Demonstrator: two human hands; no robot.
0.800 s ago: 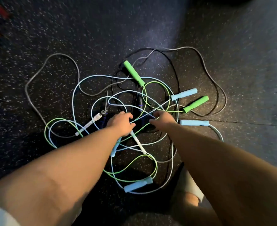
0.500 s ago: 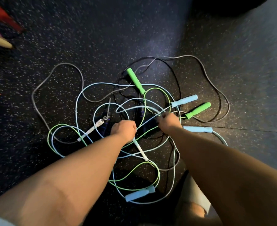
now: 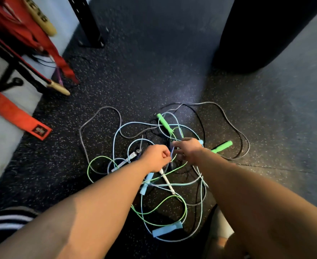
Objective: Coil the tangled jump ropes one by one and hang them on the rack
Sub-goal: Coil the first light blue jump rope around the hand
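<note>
Green handles (image 3: 164, 123): 2. Light-blue handles (image 3: 167, 230): 3 visible, one mostly hidden. White handles (image 3: 167, 181): 2. Cords (image 3: 87, 170): 4 colours (green, light blue, grey, black); rope total not resolvable in tangle. Hands: 2, left hand (image 3: 156, 157), right hand (image 3: 188, 149).

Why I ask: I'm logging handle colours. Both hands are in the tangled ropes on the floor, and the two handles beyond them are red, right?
Not red. The head view shows the far handle and the handle to the right are green. The rest stands: the left hand and right hand are in the tangled ropes on the floor.
</note>
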